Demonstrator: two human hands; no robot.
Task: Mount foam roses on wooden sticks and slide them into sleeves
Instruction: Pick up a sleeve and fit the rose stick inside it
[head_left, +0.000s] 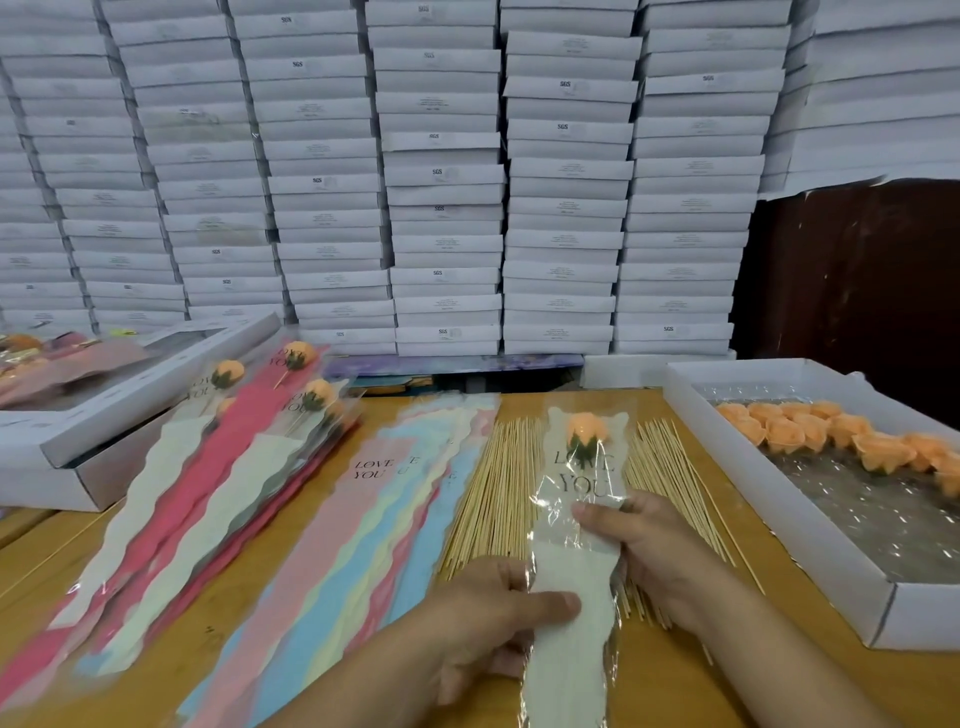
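Note:
Both hands hold a white "LOVE YOU" sleeve (569, 561) over the table, with an orange foam rose (586, 429) inside its top. My left hand (488, 623) grips the sleeve's lower part, thumb across it. My right hand (636, 540) pinches the sleeve's middle from the right. Under the sleeve lies a spread of wooden sticks (498, 493). Loose orange roses (831, 431) sit in a white box (779, 545) at the right. Empty coloured sleeves (363, 519) fan out left of the sticks.
Filled sleeves with roses (260, 415) pile at the left, partly against a white windowed box (104, 415). Tall stacks of white flat boxes (441, 182) wall off the back. A dark wooden panel (857, 286) stands at the back right.

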